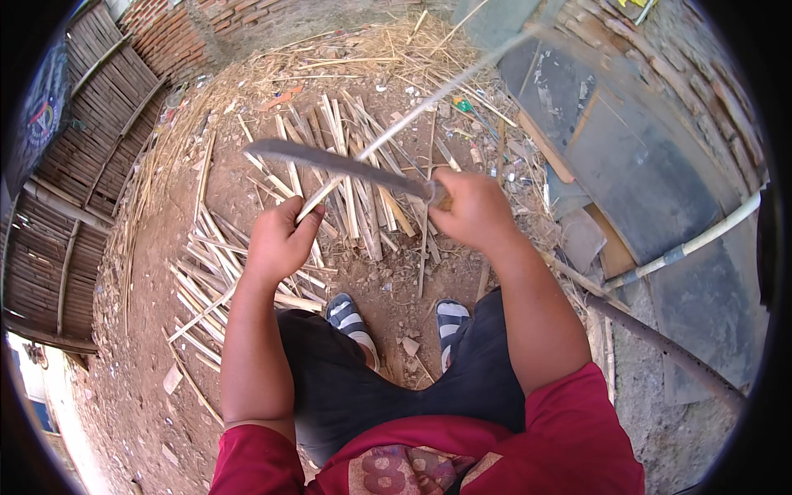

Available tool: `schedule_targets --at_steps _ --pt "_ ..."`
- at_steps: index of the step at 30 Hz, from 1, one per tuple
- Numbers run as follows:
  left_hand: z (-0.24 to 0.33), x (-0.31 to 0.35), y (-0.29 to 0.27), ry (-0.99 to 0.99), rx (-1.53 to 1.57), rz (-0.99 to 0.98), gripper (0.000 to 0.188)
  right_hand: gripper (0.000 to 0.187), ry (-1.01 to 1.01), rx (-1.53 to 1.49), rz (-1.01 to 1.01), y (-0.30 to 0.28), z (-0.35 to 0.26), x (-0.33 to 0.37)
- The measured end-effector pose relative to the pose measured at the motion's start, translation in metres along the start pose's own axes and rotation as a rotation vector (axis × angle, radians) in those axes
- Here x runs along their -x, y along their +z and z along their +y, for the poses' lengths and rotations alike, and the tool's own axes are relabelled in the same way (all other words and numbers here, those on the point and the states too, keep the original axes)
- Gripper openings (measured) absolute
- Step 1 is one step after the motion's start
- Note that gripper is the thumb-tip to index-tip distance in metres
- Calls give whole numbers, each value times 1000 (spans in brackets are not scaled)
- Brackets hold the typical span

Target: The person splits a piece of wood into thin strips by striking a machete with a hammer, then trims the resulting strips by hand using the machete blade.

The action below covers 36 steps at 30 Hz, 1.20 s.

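Observation:
My right hand (474,208) is closed round the handle of a machete (338,161), whose long dark blade points left across the view. In my left hand (282,239), the thumb and fingers pinch the near end of a long pale bamboo strip (412,111). The strip slants away to the far right and its far part is smeared by motion. The blade crosses the strip a little beyond my left hand; whether the two touch I cannot tell. Below and beyond them, split bamboo pieces (355,206) lie in a loose pile on the ground.
More bamboo pieces (206,280) lie at the left by my feet. A woven bamboo wall (87,165) stands at the left and a brick wall (165,41) at the back. Dark flat panels (643,157) lean at the right, with a pale pole (685,247) and a dark pole (668,351) nearby.

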<state>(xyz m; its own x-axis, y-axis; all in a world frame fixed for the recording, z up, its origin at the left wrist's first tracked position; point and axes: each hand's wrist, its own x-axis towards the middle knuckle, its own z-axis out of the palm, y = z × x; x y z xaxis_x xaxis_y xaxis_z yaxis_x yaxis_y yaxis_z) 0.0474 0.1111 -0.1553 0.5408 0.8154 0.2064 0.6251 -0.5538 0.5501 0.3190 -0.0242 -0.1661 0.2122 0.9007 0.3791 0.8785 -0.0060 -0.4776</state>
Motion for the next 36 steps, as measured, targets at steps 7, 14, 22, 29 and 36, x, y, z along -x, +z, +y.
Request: schedule_targets --at_steps 7,14,22,29,36 --pt "4 -2 2 -103 57 -64 33 23 -40 53 24 5 -3 11" --pt "10 0 7 8 19 -22 35 24 -22 90 22 16 -5 3" --pt "21 4 17 -59 -70 23 37 29 -144 100 32 27 -11 6" --pt "23 0 8 -128 -190 -20 34 30 301 -87 81 7 21 -15" --pt "22 1 23 -73 -232 -20 32 25 -4 38 -98 25 -21 8"
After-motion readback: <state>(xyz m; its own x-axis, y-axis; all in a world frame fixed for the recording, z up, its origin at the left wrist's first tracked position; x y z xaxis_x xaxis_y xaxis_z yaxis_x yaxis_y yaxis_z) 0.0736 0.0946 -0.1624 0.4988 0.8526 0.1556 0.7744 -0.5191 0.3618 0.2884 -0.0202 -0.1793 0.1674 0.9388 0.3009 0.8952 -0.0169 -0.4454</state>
